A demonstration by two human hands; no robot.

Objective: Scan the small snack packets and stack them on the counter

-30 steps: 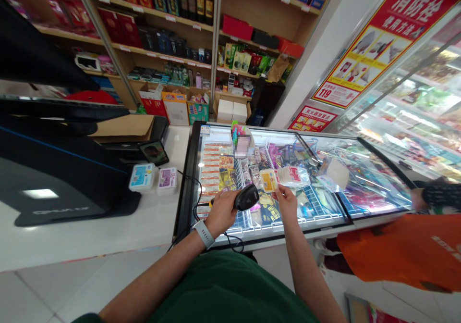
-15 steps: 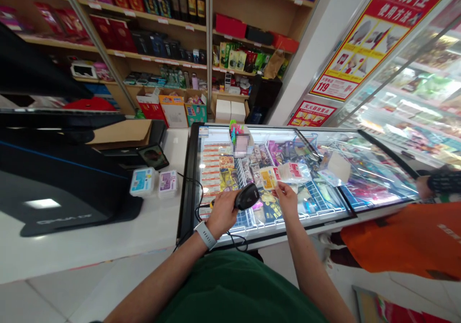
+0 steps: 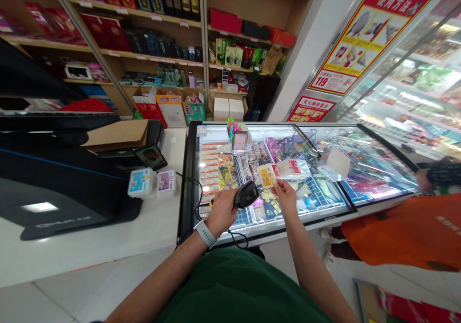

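A black handheld barcode scanner [image 3: 246, 194] is gripped in my left hand [image 3: 222, 212], its head pointing right. My right hand [image 3: 287, 198] pinches the lower edge of a flat pack with a yellow label [image 3: 267, 175], just off the scanner's head. Beyond that pack, a clear packet with red and white print [image 3: 293, 168] lies on the freezer glass. Black scanner cable [image 3: 237, 239] hangs below my left wrist. Two small plastic boxes, one with a blue label [image 3: 140, 182] and one with a purple label [image 3: 166, 183], stand on the white counter to the left.
Under both hands is a glass-topped chest freezer [image 3: 216, 133] full of packaged goods. An open white carton [image 3: 334, 163] sits on its glass. A black checkout machine [image 3: 65, 188] occupies the counter [image 3: 158, 227]. At right stands a person in an orange vest [image 3: 403, 234].
The view has shifted slightly. Both hands keep nearly the same places, with the scanner and the yellow-labelled pack still held close together.
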